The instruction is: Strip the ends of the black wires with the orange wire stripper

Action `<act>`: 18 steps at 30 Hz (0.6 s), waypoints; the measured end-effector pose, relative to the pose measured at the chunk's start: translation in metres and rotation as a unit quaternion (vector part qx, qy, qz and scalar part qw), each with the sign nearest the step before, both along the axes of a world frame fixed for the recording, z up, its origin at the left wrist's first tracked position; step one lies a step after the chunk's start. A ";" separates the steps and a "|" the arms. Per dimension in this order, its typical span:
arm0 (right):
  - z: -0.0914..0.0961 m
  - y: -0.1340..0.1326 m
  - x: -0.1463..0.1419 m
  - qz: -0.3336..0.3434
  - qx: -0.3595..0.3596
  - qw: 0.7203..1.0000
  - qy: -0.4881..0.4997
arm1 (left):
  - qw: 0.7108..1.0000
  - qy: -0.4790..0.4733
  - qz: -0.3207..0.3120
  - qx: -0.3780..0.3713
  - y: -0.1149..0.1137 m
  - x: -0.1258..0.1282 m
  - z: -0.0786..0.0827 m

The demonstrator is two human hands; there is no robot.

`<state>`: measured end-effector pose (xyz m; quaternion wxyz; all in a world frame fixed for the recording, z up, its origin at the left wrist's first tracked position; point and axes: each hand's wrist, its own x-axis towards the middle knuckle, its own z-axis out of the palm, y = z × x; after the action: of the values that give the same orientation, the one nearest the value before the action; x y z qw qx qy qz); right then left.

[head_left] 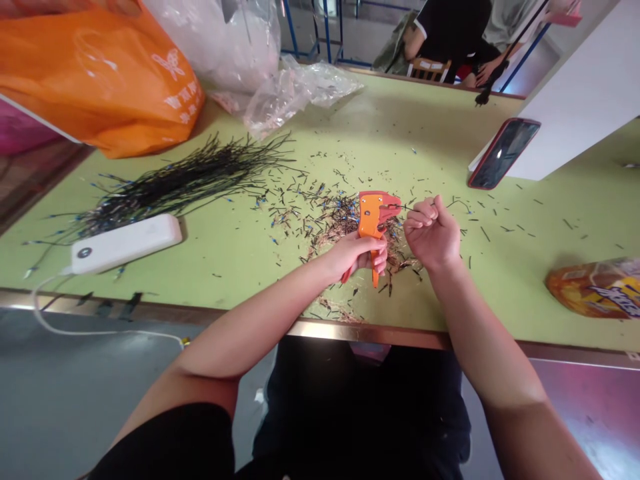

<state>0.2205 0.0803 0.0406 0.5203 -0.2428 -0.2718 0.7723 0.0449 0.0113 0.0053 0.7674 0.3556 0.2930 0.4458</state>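
Note:
My left hand (pixel 365 255) is wrapped round the handles of an orange and red wire stripper (pixel 371 213), whose jaws face right. Just right of the jaws, my right hand (pixel 434 230) pinches a thin black wire (pixel 406 207). One end of the wire reaches the jaws, and the other comes out behind the hand toward the right. Under the tool lies a heap of black and blue wire scraps (pixel 345 210) mixed with copper strands (pixel 327 237). A bundle of long black wires (pixel 185 177) lies on the table to the left.
A white power bank (pixel 127 243) with a cable sits at the left front. Behind it are an orange bag (pixel 100 80) and clear plastic bags (pixel 295 93). To the right, a phone (pixel 505 153) leans on a white panel (pixel 565 100), and an orange drink bottle (pixel 595 288) lies nearby. A person (pixel 450 30) sits beyond.

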 end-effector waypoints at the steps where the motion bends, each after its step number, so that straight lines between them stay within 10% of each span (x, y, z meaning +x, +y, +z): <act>1: 0.001 0.000 0.000 -0.002 -0.007 1.000 0.001 | 1.000 0.003 -0.003 0.004 0.000 -0.001 0.000; 18: -0.007 0.002 0.000 -0.005 -0.001 1.000 0.023 | 0.996 0.073 0.046 0.006 -0.002 0.010 -0.004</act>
<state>0.2209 0.0824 0.0336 0.5300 -0.2264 -0.2581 0.7754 0.0552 0.0098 0.0016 0.7203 0.3781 0.3615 0.4556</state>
